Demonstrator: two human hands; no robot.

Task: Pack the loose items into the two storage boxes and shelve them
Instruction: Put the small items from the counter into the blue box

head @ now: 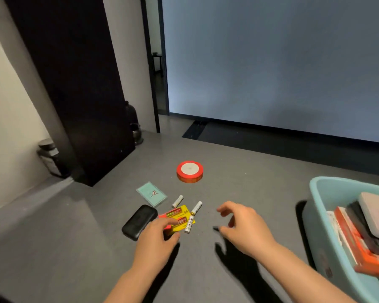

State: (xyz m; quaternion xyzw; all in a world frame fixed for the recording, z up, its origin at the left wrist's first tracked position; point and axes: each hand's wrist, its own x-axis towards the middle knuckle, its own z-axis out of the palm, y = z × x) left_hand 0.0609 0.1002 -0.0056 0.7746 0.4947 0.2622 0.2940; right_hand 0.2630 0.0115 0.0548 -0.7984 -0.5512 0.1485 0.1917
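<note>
Loose items lie on the grey floor: a red ribbon spool [190, 171], a pale green card [151, 193], a black case [139, 222], a yellow battery pack [179, 217] and three white batteries [177, 201] [197, 207] [189, 224]. My left hand [157, 235] reaches down onto the near edge of the battery pack, fingers curled over it. My right hand [242, 224] hovers to the right of the batteries with fingers loosely curled, holding nothing. A light blue storage box [322, 215] at the right holds books and flat packs.
A tall black cabinet [79, 95] stands at the back left with dark jars [49, 157] beside it. A large grey panel [271, 62] fills the back wall, beside a dark doorway [157, 68].
</note>
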